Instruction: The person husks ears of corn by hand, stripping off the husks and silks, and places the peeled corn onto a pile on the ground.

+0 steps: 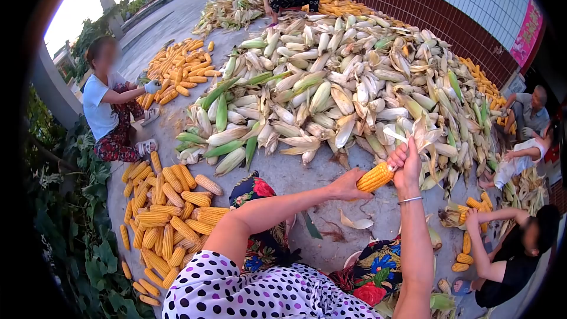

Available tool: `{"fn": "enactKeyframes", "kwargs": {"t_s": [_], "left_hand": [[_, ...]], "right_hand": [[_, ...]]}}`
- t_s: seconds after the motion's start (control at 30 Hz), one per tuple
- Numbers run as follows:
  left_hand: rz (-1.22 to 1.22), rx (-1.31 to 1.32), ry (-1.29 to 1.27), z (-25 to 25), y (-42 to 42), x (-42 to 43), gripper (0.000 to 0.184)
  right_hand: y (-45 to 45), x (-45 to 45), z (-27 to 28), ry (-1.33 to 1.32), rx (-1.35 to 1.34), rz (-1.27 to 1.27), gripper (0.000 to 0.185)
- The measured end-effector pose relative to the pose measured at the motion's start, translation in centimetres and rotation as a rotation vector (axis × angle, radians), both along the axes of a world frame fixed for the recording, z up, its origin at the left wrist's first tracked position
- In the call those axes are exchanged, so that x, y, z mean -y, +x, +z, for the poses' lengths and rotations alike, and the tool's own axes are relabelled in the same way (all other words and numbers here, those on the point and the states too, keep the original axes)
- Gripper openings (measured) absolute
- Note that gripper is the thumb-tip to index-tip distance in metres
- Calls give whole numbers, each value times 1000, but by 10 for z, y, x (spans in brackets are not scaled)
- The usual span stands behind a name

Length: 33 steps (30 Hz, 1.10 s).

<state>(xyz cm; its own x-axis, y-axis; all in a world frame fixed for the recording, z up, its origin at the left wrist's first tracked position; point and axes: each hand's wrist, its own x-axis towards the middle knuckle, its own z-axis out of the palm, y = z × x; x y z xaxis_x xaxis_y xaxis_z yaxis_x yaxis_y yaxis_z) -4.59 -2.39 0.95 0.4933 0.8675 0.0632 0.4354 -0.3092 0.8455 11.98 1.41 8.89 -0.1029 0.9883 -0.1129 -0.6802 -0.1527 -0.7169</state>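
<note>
A mostly bare yellow corn cob (pixel 375 178) is held out in front of me, tilted, with its kernels showing. My left hand (pixel 348 185) grips the lower left end of the cob; some of its fingers are hidden behind it. At the other end, my right hand (pixel 406 167) is closed in a fist round the pale husk (pixel 420 136), whose dry leaves stick out above the fist. Just beyond both hands lies the big heap of unhusked corn ears (pixel 331 91).
Husked cobs (pixel 171 218) are piled on the ground to my left, beside green plants (pixel 88 242). A person in a light blue shirt (pixel 97 97) sits by another cob pile (pixel 183 68). Other people sit behind the heap and along the right, one in black (pixel 505 266) close by.
</note>
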Motion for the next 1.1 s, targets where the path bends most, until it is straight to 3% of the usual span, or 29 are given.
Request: {"fn": "enactKeyframes", "kwargs": {"t_s": [0.23,0.33,0.43,0.53,0.63,0.83,0.93,1.03,1.1], "left_hand": [[22,-25,209,-7,-1,-4,57],[32,116,120,2,0,-3,50],[25,331,-265,31,4,13,39],[-70,720,-547,18,22,17,28],[-88,940,-747,20,40,24,22],[-277,1206,-916,23,59,23,18],[-329,1474,-1409,29,67,26,19],[-340,1187,-1158,12,82,27,23],[-175,1102,-1156,3,85,23,20]], "right_hand": [[0,1,2,19,3,36,47],[-6,5,13,44,9,-83,48],[-10,1,14,95,-55,-203,47],[-11,-4,18,120,-173,-277,47],[-12,-11,25,135,-236,-302,46],[-3,-14,35,199,-419,-228,45],[0,-15,41,398,-678,-45,44],[-10,-4,58,404,-652,83,43],[-6,-8,50,358,-564,99,45]]}}
